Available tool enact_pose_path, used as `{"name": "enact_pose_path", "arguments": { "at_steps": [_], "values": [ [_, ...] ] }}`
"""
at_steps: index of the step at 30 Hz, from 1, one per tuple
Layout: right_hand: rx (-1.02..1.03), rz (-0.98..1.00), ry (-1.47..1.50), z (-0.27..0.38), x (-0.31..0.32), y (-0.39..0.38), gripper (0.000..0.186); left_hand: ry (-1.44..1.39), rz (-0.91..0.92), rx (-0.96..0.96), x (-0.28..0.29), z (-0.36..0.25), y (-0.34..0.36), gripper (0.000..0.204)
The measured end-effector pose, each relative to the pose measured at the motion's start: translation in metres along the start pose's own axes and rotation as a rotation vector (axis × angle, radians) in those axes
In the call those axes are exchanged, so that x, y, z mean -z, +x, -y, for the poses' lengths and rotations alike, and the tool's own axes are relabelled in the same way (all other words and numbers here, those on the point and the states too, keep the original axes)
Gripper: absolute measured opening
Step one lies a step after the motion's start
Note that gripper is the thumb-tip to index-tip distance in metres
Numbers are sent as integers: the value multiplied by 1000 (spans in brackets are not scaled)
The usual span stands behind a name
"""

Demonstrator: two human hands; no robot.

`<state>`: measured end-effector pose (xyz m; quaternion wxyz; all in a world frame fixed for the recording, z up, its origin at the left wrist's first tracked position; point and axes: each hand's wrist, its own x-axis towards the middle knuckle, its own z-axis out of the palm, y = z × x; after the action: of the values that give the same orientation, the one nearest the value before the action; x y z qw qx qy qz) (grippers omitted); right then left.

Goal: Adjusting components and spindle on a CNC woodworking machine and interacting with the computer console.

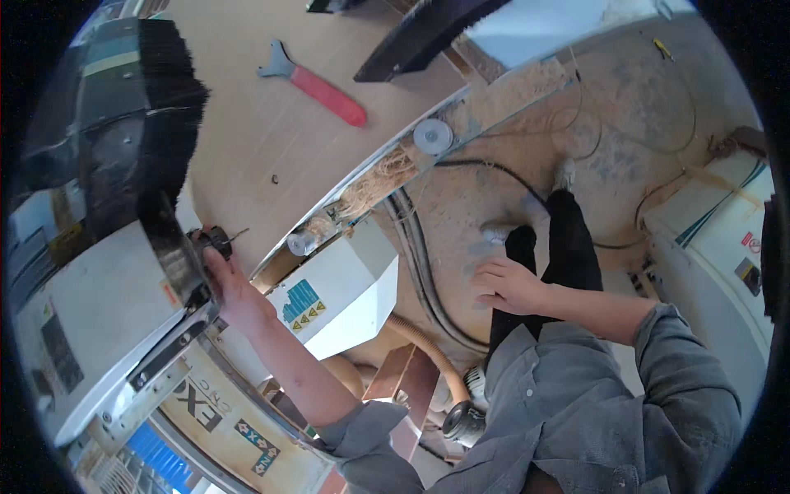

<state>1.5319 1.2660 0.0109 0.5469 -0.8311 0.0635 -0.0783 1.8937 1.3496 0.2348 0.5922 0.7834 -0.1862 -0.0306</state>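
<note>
My left hand grips a dark cylindrical tool holder with a thin bit, at the side of a white machine head with a black brush skirt above it. Part of the grip is hidden behind my fingers. My right hand hangs in front of my legs, fingers loosely bent and apart, holding nothing. A red-handled wrench lies on the beige board.
A white box with warning labels sits below the board's sawdust-covered rail. Black hoses, an orange hose and cables lie around the floor. A white cabinet stands at the right.
</note>
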Motion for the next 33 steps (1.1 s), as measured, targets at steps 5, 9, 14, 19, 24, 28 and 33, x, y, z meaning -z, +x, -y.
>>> {"name": "enact_pose_path", "arguments": {
  "at_steps": [5,9,14,19,24,28,33],
  "values": [
    [-105,-19,-80,-7,83,-39,36,7,-73,-17,8,5,1,45],
    [-225,-91,-214,-6,149,-63,35,-26,-249,84,-2,9,0,57],
    [-329,-170,-300,8,219,-86,30,37,-226,164,-8,43,-24,58],
    [-283,-344,-465,16,271,-112,28,1027,18,-98,-42,97,-52,82],
    [-445,-503,-527,23,285,-135,27,1055,160,-250,-80,110,-54,92],
    [-671,-779,-374,20,268,-184,25,852,678,-539,-137,63,-124,89],
    [-913,-1039,-213,-8,265,-231,29,683,913,-486,-222,52,-216,80]
  ]
}}
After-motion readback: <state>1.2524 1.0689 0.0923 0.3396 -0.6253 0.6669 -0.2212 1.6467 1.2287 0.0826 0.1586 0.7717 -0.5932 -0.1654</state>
